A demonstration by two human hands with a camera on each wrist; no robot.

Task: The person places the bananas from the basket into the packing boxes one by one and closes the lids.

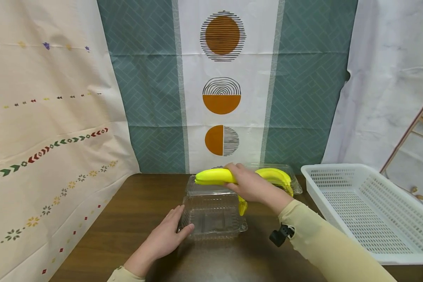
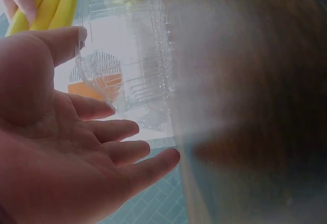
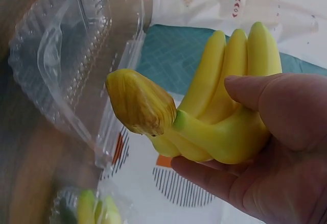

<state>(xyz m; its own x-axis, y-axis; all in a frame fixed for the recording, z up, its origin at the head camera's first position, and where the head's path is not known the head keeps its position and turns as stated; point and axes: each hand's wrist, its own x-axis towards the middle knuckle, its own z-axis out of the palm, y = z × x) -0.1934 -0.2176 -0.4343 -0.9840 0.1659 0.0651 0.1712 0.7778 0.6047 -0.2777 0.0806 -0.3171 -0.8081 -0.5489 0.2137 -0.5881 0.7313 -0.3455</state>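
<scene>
A bunch of yellow bananas (image 1: pixel 212 177) is gripped by my right hand (image 1: pixel 250 185) above a clear plastic clamshell box (image 1: pixel 213 231). In the right wrist view the thumb and fingers wrap the bunch (image 3: pixel 217 127), and its brown-tipped stem (image 3: pixel 140 101) points toward the box. The box stands with its lid folded back, and nothing lies inside it. At its left side my left hand (image 1: pixel 165 237) has its fingers extended, the fingertips right at the rim. The left wrist view shows that palm (image 2: pixel 66 137) holding nothing, with the thumb at the box's edge.
Behind, to the right, another clear box (image 1: pixel 297 187) holds yellow bananas (image 1: pixel 276 176). A white perforated plastic basket (image 1: pixel 370 219) stands at the right of the brown wooden table (image 1: pixel 116 227). Patterned curtains (image 1: pixel 155 90) hang behind and at the left.
</scene>
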